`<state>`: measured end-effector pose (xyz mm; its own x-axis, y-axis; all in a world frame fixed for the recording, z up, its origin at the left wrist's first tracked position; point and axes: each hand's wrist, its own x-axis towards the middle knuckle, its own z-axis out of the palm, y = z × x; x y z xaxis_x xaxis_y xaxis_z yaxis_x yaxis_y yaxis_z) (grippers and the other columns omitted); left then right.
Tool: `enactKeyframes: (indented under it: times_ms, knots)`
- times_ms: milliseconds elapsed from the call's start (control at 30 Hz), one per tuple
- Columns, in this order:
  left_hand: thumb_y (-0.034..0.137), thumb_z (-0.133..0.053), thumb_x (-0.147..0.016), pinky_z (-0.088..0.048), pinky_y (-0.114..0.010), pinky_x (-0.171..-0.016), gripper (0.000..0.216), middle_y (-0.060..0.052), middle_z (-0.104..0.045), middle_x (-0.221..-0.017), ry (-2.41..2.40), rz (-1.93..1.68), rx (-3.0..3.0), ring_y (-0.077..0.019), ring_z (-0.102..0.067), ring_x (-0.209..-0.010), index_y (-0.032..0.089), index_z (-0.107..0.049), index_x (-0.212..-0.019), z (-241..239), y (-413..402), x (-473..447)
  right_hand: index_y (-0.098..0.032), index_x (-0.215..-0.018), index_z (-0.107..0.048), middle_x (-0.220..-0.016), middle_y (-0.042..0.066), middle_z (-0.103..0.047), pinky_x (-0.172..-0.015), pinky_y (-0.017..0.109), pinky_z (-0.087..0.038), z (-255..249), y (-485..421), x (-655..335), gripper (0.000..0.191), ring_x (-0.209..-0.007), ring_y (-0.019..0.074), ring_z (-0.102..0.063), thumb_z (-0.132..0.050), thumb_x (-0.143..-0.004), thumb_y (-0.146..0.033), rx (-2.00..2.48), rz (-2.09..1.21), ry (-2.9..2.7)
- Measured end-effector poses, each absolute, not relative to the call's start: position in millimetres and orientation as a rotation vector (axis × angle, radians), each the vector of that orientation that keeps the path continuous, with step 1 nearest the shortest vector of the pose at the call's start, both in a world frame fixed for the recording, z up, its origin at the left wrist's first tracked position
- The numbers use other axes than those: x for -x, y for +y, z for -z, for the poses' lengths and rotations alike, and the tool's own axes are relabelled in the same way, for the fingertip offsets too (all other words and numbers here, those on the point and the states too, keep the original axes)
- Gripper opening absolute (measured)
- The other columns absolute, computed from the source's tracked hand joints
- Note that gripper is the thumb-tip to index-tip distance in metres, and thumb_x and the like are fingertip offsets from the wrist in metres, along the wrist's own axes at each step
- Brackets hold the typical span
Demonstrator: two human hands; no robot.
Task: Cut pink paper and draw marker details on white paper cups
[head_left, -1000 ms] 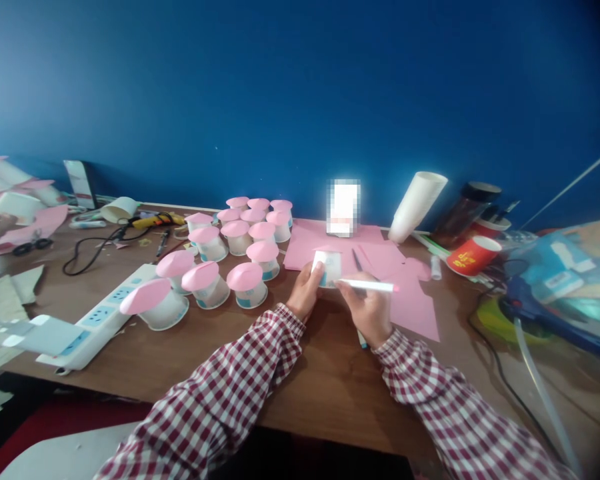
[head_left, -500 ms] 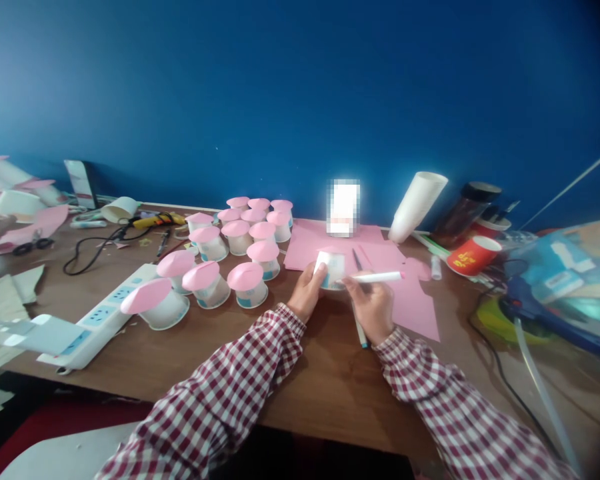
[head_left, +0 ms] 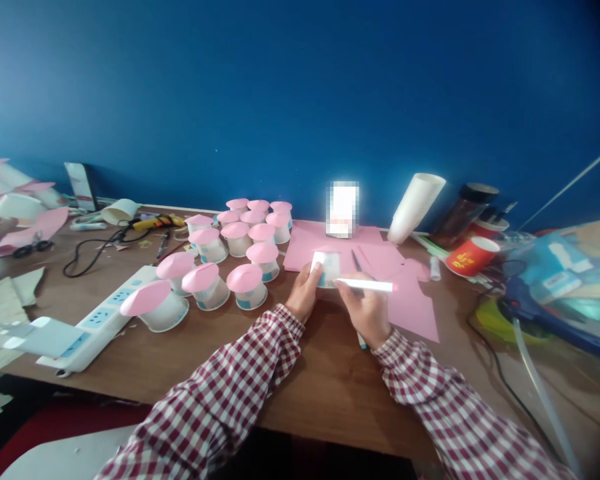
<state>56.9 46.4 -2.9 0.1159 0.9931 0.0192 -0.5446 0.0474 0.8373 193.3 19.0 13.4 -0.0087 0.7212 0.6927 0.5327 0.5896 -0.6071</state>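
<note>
My left hand (head_left: 305, 292) is closed around a white paper cup (head_left: 329, 268) with a blue print, its thumb pressed on the near side. In my right hand (head_left: 368, 313) is a white marker (head_left: 370, 285) with a pink end pointing right; its tip end meets the lower right of the cup, though whether it touches is too blurred to tell. Pink paper sheets (head_left: 414, 309) lie under and behind the cup. Left of my hands stand several paper cups with pink cone tops (head_left: 245, 278). Another marker (head_left: 362, 341) lies partly hidden beneath my right hand.
A power strip (head_left: 125, 298) with a white charger lies at left. Scissors (head_left: 33, 247) and a yellow-handled tool (head_left: 159, 222) are behind it. A stack of white cups (head_left: 417, 208), a red cup (head_left: 473, 257) and a blue glue gun (head_left: 545, 313) stand or lie at right.
My right hand and the marker have moved slightly left and down along the cup. My left hand keeps its hold on the cup, almost still.
</note>
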Motion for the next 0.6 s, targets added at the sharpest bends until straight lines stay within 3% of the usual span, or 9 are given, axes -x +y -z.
enactKeyframes:
  times_ms: [167, 600]
  knots:
    - [0.053, -0.067, -0.082, -0.051, -0.032, -0.081, 0.045, -0.006, -0.066, -0.094, 0.706, -1.327, -0.814, -0.0162, -0.063, -0.084, 0.015, -0.062, -0.105, 3.8, 47.0, -56.2, -0.020, -0.087, -0.065, -0.082, 0.005, -0.072, -0.071, 0.031, -0.055, -12.2, 19.6, -191.8, 0.014, -0.075, 0.0196, -0.069, -0.060, -0.093, -0.032, 1.060, -0.234, -1.683]
    - [0.058, -0.067, -0.080, -0.049, -0.029, -0.071, 0.044, -0.004, -0.062, -0.085, 0.806, -1.359, -0.938, -0.0157, -0.057, -0.077, 0.016, -0.063, -0.096, 9.3, 48.2, -58.2, -0.021, -0.087, -0.055, -0.075, 0.001, -0.062, -0.060, 0.027, -0.051, -11.2, 17.8, -189.3, 0.008, -0.064, 0.0157, -0.061, -0.060, -0.088, -0.027, 1.072, -0.217, -1.664]
